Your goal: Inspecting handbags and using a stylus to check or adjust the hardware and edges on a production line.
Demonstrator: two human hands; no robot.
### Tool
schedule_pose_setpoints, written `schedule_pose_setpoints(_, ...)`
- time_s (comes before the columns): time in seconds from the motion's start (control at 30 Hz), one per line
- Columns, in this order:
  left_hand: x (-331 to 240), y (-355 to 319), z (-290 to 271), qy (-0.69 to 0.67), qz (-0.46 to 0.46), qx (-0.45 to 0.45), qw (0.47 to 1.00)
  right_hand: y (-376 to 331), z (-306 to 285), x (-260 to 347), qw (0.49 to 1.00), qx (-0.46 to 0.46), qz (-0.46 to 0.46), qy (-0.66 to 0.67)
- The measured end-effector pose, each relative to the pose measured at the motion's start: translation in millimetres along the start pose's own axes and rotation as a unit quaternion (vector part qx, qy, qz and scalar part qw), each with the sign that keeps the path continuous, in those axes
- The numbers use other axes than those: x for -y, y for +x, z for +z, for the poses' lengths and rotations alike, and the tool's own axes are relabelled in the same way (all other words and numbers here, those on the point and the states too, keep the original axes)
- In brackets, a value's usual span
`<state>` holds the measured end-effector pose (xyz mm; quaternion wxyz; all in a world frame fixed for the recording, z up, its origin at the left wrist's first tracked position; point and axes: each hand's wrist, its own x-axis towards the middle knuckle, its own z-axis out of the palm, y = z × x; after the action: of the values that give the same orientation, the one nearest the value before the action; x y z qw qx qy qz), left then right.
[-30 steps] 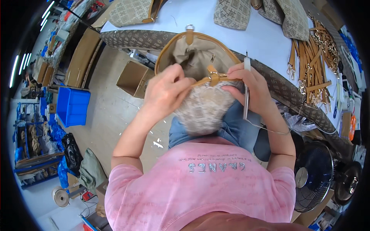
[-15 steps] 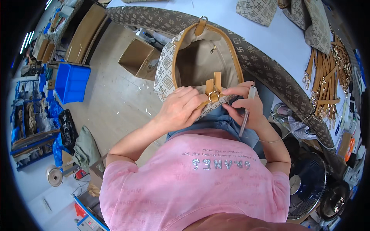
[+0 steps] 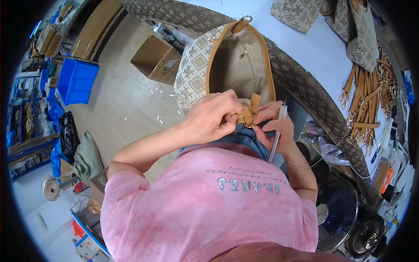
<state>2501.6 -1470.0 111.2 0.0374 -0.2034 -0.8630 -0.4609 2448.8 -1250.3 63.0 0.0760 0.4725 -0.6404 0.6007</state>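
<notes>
A handbag (image 3: 190, 72) in cream patterned fabric with tan trim hangs in front of me, its mouth open on a beige lining. Its far end carries a tan tab with a metal ring. At the near end, a tan leather tab (image 3: 248, 117) with a ring is bunched between my hands. My left hand (image 3: 214, 114) is closed, pinching a tan strip end beside that tab. The fingers of my right hand (image 3: 276, 126) grip the tab from the other side. A slim clear pen-like tool (image 3: 276, 139) lies across my right hand, held against the palm.
On the right, a white-topped table (image 3: 321, 56) with a patterned cover along its edge bears tan straps (image 3: 366, 102) with metal clips and bag pieces (image 3: 297, 14). A cardboard box (image 3: 155, 59) and a blue bin (image 3: 77, 81) stand left. A fan (image 3: 336, 214) is low right.
My left hand has shifted from the bag's edge to a pinch on the tan strip, wrist raised. The near tab is now folded between my hands. The bag has tilted, and the view has shifted slightly.
</notes>
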Motion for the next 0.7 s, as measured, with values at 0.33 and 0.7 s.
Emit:
schedule_pose_setpoints(0.33, -22.7, 10.6, -8.4, 0.042, -0.002, 0.019, 0.999, -8.0, -6.2, 1.2, 1.000, -0.006, 0.016, -0.002)
schedule_pose_setpoints(0.7, -24.2, 29.3, -10.2, 0.107, -0.004, 0.138, 0.985, -8.2, -13.2, 2.4, 0.999, 0.040, 0.011, -0.027)
